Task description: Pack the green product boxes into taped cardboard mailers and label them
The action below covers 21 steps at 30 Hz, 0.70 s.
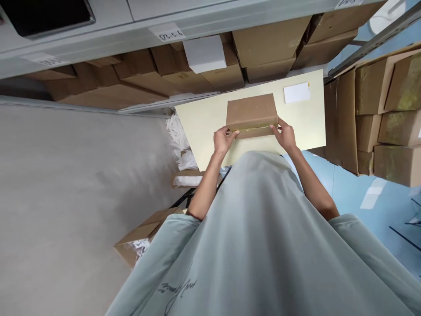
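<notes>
A brown cardboard box rests on a pale yellow board in front of me. Shiny yellowish tape runs along the side of the box that faces me. My left hand is closed on the near left corner, its thumb lying against the taped side. At the near right corner my right hand grips the box in the same way, thumb on the tape and fingers round the end. The undersides of the fingers are partly hidden. To the right of the box, a white paper pad lies on the board.
Behind the board, a shelf holds several cardboard boxes under a grey labelled beam. A large carton packed with smaller boxes stands at right. White crumpled paper and an open carton are at left.
</notes>
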Each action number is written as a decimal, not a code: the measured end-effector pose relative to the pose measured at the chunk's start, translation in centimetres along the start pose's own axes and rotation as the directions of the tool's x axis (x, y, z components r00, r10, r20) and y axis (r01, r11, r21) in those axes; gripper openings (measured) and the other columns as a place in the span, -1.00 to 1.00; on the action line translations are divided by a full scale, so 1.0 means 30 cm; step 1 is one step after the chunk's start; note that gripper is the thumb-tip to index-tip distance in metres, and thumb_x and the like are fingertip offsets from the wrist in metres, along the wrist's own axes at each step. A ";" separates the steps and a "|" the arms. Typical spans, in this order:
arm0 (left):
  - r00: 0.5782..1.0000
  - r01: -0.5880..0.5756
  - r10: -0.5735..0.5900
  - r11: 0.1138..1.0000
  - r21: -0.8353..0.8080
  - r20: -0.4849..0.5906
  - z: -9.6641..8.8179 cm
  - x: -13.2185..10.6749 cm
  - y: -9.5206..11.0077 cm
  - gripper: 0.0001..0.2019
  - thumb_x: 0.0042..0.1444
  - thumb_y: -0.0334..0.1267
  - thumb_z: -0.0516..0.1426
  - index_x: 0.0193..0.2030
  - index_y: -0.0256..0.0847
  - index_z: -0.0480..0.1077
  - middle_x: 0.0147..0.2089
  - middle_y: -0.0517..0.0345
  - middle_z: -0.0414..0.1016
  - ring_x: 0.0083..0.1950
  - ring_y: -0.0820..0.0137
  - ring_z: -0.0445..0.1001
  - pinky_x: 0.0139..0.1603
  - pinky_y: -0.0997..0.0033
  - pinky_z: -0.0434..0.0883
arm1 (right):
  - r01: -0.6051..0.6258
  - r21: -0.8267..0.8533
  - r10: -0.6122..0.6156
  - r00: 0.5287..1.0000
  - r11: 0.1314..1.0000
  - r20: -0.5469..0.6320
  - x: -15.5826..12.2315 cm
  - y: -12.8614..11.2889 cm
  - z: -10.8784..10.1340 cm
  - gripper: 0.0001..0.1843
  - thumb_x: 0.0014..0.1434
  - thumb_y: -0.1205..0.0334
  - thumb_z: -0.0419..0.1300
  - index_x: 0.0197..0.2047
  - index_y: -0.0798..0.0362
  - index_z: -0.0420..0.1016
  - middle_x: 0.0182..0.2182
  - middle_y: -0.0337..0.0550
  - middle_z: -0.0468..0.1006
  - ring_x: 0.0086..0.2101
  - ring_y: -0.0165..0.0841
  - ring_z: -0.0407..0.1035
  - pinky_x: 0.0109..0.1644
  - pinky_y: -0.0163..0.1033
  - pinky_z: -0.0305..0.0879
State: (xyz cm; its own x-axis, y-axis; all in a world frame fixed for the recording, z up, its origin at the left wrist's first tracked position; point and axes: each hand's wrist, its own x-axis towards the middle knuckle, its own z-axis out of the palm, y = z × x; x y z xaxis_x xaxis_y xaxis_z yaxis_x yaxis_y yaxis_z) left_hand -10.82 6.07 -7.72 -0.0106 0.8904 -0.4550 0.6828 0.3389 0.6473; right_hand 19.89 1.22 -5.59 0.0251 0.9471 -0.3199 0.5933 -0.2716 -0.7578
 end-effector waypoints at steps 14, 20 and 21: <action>0.948 0.279 -0.305 0.933 -0.228 -0.090 0.249 -0.139 0.059 -0.75 0.14 -0.23 0.32 -0.04 -0.19 0.67 0.01 0.00 0.81 0.10 0.17 0.73 0.18 0.23 0.63 | -0.059 0.080 0.047 0.989 0.995 0.143 0.034 0.252 -0.063 -0.33 0.46 -0.15 0.30 0.54 -0.14 0.55 0.50 -0.04 0.54 0.45 0.03 0.48 0.54 0.34 0.47; 0.986 0.016 -0.082 0.914 -0.406 -0.145 0.123 -0.197 0.156 -0.38 0.25 0.22 0.35 0.33 -0.04 0.58 0.44 -0.09 0.61 0.54 0.00 0.51 0.54 -0.01 0.51 | 0.081 0.164 -0.118 0.966 0.983 0.228 0.056 0.206 -0.191 -0.03 0.24 -0.44 0.50 0.58 -0.26 0.49 0.69 -0.13 0.19 0.67 0.11 0.04 0.73 0.37 0.10; 0.989 -0.018 -0.046 0.908 -0.420 -0.141 0.106 -0.197 0.173 -0.26 0.22 0.31 0.37 0.42 0.00 0.52 0.51 -0.09 0.55 0.60 -0.04 0.45 0.57 -0.03 0.48 | 0.096 0.181 -0.140 0.958 0.979 0.249 0.061 0.201 -0.202 0.04 0.19 -0.46 0.52 0.61 -0.29 0.44 0.71 -0.15 0.14 0.68 0.12 -0.01 0.73 0.37 0.09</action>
State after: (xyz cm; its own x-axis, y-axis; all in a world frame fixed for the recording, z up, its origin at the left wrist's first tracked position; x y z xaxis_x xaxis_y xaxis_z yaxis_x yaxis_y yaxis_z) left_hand -4.90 1.59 -3.62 -0.1450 0.9079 -0.3933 0.3132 0.4191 0.8522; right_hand 28.38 2.34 -7.28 -0.2590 0.9033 -0.3421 0.4372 -0.2062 -0.8754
